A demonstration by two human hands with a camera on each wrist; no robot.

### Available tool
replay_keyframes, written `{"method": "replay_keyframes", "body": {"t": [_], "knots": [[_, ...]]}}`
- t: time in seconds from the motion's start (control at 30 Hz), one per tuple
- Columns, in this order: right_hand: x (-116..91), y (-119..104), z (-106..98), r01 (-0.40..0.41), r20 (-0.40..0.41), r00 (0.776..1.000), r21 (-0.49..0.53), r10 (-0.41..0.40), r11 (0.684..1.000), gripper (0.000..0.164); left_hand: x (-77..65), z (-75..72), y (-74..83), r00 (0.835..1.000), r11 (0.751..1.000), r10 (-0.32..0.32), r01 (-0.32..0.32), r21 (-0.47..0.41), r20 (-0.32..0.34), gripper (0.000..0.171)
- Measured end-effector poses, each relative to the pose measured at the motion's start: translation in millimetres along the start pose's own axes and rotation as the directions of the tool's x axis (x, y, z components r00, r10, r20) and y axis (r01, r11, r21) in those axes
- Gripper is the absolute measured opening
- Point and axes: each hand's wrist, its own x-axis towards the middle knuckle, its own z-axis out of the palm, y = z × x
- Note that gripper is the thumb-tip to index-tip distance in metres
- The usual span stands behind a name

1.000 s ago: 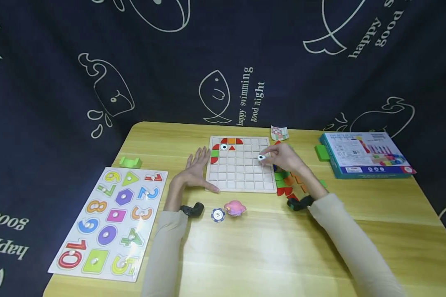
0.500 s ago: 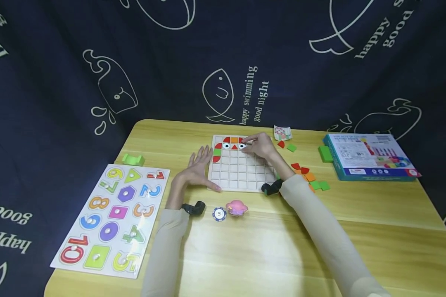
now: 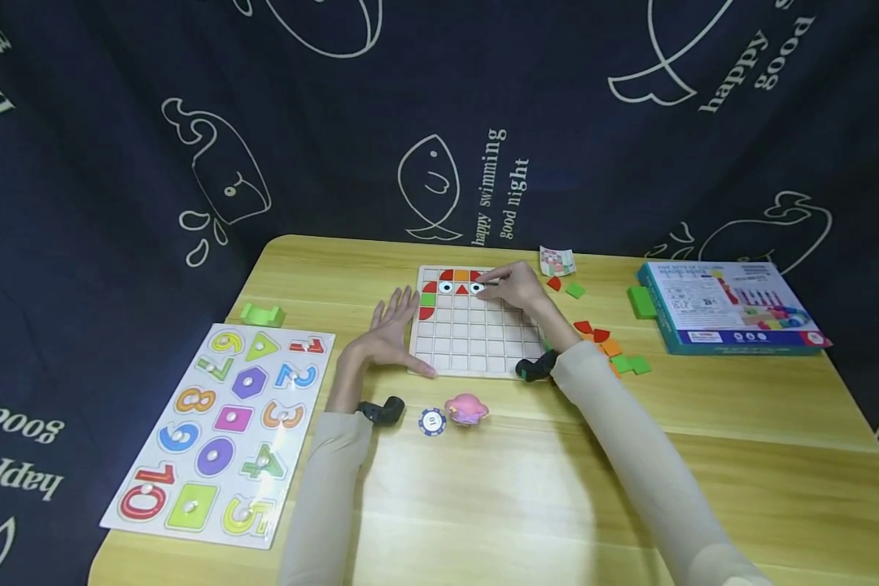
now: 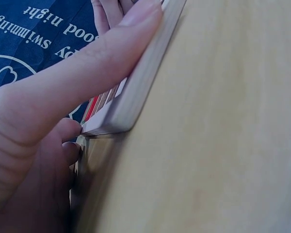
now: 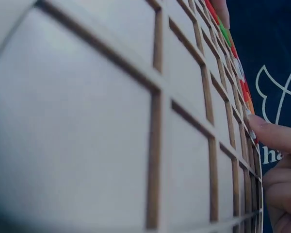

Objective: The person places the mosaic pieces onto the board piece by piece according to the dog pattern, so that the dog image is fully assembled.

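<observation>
My right grip (image 3: 516, 286) pinches the eye tile (image 3: 476, 288) on the grid board (image 3: 460, 332) beside the red triangle (image 3: 461, 290), my left grip (image 3: 382, 342) spread against the board's edge; seating seems in hand, next wanting a light press.

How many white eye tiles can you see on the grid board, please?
2: one white eye tile left of the red triangle, the other right of it, at the right hand's fingertips. More could be hidden beneath that hand.
</observation>
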Motion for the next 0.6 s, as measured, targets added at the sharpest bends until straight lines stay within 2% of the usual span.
{"method": "replay_keyframes", "body": {"t": [0.13,0.23,0.43,0.6], "knots": [[-17.6,7.3,-24.3,0.006,-0.004,1.0,0.005,-0.006,1.0,0.031,0.8,0.9,2.0,1.0,1.0,0.008,-0.008,0.009,0.006,0.148],[-36.5,18.0,-50.9,0.016,-0.047,0.999,-0.066,-0.019,0.998,0.032,0.2,0.9,2.5,1.0,1.0,0.005,-0.005,0.014,0.009,0.149],[-73.3,52.6,-101.4,-0.086,-0.13,0.989,-0.124,0.07,0.989,0.037,-1.0,0.5,0.9,1.0,1.0,0.0,0.0,0.007,0.006,0.148],[-90.3,77.9,-119.9,-0.149,-0.093,0.986,-0.15,0.136,0.977,0.04,-0.5,1.1,1.9,1.0,1.0,0.002,-0.002,-0.007,0.003,0.146]]}}
